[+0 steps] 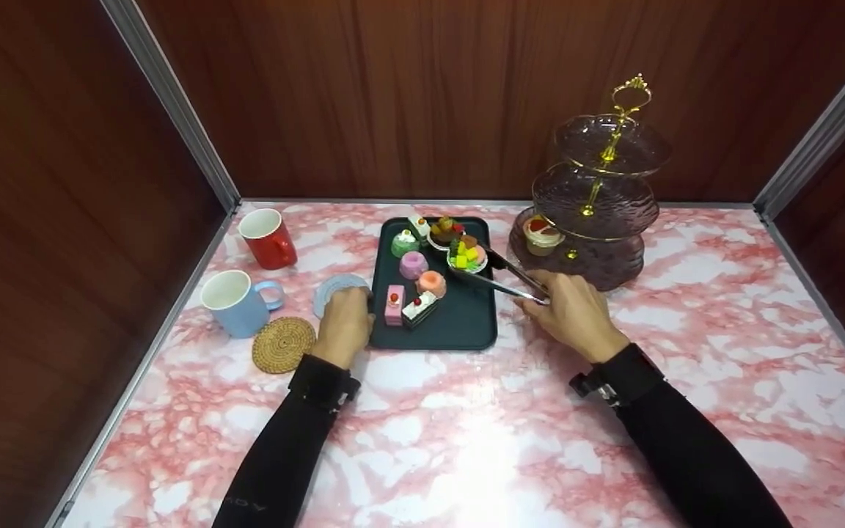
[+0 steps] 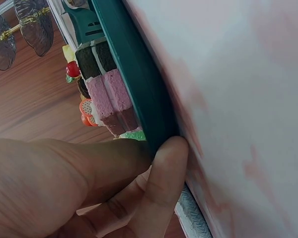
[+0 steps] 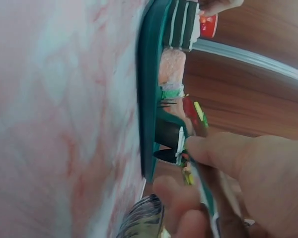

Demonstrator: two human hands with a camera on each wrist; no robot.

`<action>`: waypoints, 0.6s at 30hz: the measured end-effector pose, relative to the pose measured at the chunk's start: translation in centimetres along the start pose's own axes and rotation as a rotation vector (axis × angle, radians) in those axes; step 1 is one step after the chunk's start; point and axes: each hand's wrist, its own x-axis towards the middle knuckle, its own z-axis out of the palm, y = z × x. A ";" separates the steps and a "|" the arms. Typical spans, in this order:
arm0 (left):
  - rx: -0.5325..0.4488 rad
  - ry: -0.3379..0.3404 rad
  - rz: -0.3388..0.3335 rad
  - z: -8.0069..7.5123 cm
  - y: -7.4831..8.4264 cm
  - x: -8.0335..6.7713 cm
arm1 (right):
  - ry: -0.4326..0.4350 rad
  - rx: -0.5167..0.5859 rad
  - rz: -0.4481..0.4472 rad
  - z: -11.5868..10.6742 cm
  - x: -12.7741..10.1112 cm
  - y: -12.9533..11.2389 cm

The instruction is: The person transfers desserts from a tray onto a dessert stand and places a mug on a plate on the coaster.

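My left hand (image 1: 345, 323) pinches the left rim of a dark green tray (image 1: 459, 323) between thumb and fingers; in the left wrist view the tray wall (image 2: 139, 74) runs into that pinch. My right hand (image 1: 573, 312) holds metal tongs with dark tips (image 1: 499, 286), their two arms spread around a fruit tart (image 1: 468, 257) near the tray's right side. Around the tart on the tray lie a chocolate fruit tart (image 1: 443, 233), a green cake (image 1: 405, 243), a purple ring cake (image 1: 414, 265), an orange ring cake (image 1: 431, 284), a pink cake (image 1: 394, 312) and a dark layered slice (image 1: 420, 310).
A three-tier stand (image 1: 595, 202) rises behind my right hand, a cupcake (image 1: 542, 236) on its bottom plate. Leftward are a red mug (image 1: 268, 242), a blue mug (image 1: 235, 304), a woven coaster (image 1: 283, 345) and a pale blue saucer (image 1: 331, 286) partly behind my left hand. Wooden walls border the table.
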 end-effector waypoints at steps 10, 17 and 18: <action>0.015 -0.008 -0.009 0.0 0.0 0.1 | 0.007 0.137 -0.007 0.9 0.1 0.6; 0.009 -0.007 -0.010 0.0 0.0 0.1 | 0.030 0.164 -0.012 1.1 0.0 0.8; 0.006 -0.008 -0.013 0.1 0.0 0.1 | 0.036 0.164 -0.014 1.0 -0.1 0.8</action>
